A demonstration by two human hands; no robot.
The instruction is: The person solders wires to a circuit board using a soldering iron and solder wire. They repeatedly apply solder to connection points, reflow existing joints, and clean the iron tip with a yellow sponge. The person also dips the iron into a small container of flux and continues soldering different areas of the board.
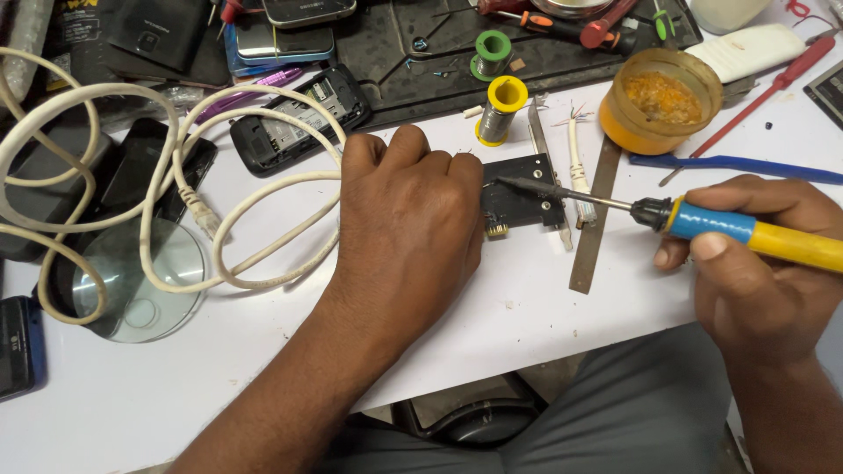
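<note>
Pinning the dark circuit board (520, 204) flat to the surface, left hand (408, 228) curls shut; right hand (751, 263) wraps closed around the soldering iron (702, 219), tip on board.

A coiled white cable (132, 175) overlies a round lens (140, 281), with a yellow solder spool (502, 110) and orange tub (660, 101) behind.

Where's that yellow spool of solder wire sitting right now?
In the head view, the yellow spool stands upright at the table's far edge, just beyond the circuit board, with a green spool behind it.
</note>
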